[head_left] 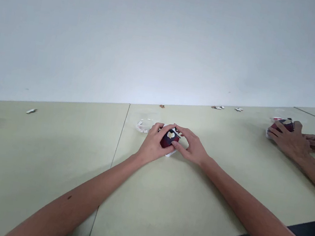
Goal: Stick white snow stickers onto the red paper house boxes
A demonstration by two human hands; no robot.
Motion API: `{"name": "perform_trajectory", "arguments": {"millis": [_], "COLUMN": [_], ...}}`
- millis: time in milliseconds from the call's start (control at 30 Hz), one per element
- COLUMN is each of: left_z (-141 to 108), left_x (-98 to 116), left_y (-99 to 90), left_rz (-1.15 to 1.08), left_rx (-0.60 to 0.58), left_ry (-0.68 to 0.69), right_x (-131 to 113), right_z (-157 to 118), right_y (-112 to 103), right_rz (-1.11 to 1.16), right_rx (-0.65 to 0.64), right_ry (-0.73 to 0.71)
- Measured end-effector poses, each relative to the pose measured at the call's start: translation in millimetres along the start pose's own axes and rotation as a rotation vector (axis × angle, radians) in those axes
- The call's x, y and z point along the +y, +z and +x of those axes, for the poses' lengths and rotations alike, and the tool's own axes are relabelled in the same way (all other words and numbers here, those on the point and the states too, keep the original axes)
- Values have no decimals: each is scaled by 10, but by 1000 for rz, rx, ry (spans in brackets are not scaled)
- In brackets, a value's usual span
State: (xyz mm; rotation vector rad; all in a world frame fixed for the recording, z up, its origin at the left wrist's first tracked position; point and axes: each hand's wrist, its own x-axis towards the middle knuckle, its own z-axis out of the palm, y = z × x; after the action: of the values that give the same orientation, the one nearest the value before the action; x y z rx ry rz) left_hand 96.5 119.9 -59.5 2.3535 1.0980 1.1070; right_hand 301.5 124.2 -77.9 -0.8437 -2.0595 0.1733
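Both hands are closed around a small dark red rounded object (166, 141) with a black top part and a white-and-tan patch; I cannot make out its kind. My left hand (153, 141) wraps its left side, fingers over the top and thumb along the near edge. My right hand (192, 146) pinches it from the right, with the thumb on the near side and the fingertips at the top. Something flat and white (170, 153) pokes out below it. Just behind my left hand sits a clear plastic container (144, 120) with white bits in it.
At the right, another person's hands (291, 140) hold a similar dark red object (278, 126). Small pieces (217, 107) lie along the wall, with a brown piece (162, 106) mid-table and a white one (31, 111) at left. A seam (117, 143) crosses the table (35, 154).
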Motion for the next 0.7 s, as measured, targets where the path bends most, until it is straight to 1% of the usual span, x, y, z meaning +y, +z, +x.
{"name": "perform_trajectory", "arguments": {"millis": [100,167,233,333,400,467,533,633,700], "left_z": [-40,-120,-256,-547,-770,-979,-1148,-1312,-1385], "left_x": [145,234,292,292,232,135,4,-274,-520], "left_y": [-114,-234,-403,-764,-1063,-1382,-1700,-2153,-2458], "left_rz": [10,25,37,68,101,148,223,396,508], "left_rx": [-43,-68,-95,-105,-62,21,112,183,200], "left_ry": [-15,-27,-37,-79,-133,-203,-282,-386,-440], "right_x": [-7,3,32,95,122,110,54,-83,-162], "right_z": [22,28,21,-14,-41,-57,-54,-9,41], "right_y": [-132,-211,-263,-289,-284,-267,-243,-199,-171], "right_rz": [-18,-23,-41,-79,-110,-110,-48,170,421], "right_rx": [-2,26,62,71,70,92,107,95,129], "right_ry": [-47,-37,28,126,150,160,178,261,341]}}
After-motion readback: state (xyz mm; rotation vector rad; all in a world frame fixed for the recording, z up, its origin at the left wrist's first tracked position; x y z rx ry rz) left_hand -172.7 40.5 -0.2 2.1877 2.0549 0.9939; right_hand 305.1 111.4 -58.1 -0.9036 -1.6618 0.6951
